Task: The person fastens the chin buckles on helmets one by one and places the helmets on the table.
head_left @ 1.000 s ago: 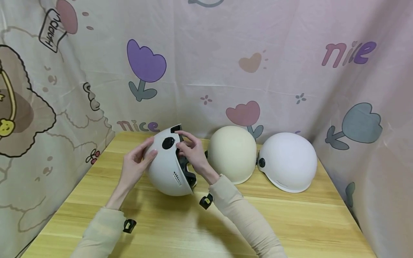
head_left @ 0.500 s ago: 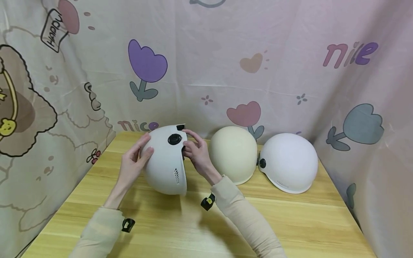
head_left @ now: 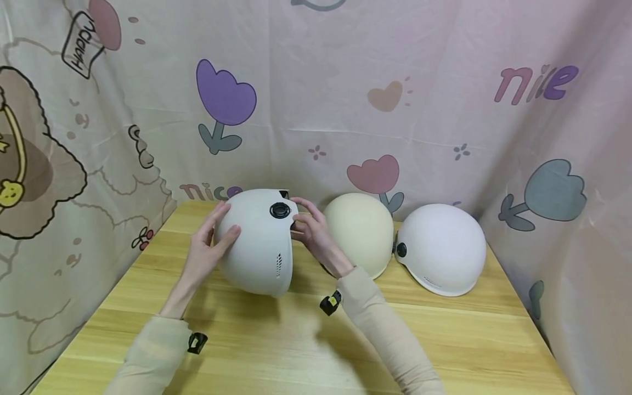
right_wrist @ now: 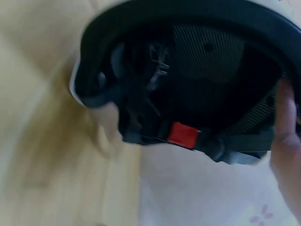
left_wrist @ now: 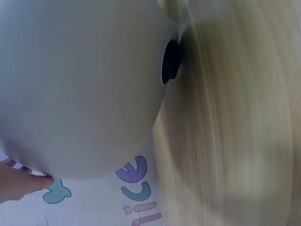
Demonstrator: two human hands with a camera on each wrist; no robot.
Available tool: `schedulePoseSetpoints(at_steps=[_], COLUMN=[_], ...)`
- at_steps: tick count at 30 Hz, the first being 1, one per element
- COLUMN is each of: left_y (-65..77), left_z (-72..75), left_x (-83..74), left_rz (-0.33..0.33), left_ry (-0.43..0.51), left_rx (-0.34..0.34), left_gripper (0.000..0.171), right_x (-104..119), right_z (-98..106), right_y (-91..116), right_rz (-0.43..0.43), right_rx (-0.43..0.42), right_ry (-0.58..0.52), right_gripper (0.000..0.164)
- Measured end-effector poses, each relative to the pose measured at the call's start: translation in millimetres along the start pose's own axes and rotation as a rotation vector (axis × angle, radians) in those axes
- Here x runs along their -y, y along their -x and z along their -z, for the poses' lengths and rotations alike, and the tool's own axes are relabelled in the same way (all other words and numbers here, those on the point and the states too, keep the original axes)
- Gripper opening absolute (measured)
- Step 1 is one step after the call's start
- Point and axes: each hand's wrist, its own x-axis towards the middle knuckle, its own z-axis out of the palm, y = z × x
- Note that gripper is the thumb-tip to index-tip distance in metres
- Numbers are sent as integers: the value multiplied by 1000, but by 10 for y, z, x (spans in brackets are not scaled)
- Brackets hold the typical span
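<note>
Both hands hold a white helmet [head_left: 252, 247] tilted on its side, with its opening facing right. A black round disc [head_left: 280, 210] and a small slotted vent [head_left: 278, 266] mark the side of its shell. My left hand [head_left: 209, 244] grips the rounded crown, thumb apart from the fingers; in the left wrist view, fingers [left_wrist: 28, 183] lie against the shell. At the opening's edge, my right hand [head_left: 316, 233] grips the rim. The right wrist view shows a finger [right_wrist: 286, 113] inside the rim, the dark lining [right_wrist: 207, 56] and a strap with a red buckle [right_wrist: 183, 135].
A cream helmet [head_left: 362, 233] stands just behind my right hand. To its right sits another white helmet [head_left: 441, 247] with a black disc. The wooden table [head_left: 276, 351] extends toward a printed curtain [head_left: 306, 71] at the back and sides.
The helmet has turned, so its dark inside, visible earlier from the head, is now hidden there. My right hand has moved slightly right with the rim, while the left stays on the crown.
</note>
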Motion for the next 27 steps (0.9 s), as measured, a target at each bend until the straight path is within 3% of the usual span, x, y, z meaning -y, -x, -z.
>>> schedulePoseSetpoints(at_steps=[6, 10, 14, 19, 27], left_y=[-22, -42, -57, -69, -80], left_z=[-71, -118, -162, -204, -210], left_x=[-24, -16, -21, -40, -80], left_rz=[1, -9, -11, -13, -25], left_ry=[-11, -13, 4, -5, -22], left_rx=[18, 37, 55, 80, 72], left_gripper=[60, 59, 58, 60, 60], right_x=[123, 153, 207, 261, 173], right_z=[34, 67, 112, 164, 243], right_y=[44, 75, 77, 91, 136], right_rz=[9, 29, -4, -55, -91], right_rx=[-24, 26, 47, -24, -25], right_ry=[293, 357, 251, 102, 46], right_gripper=[49, 50, 50, 50, 51])
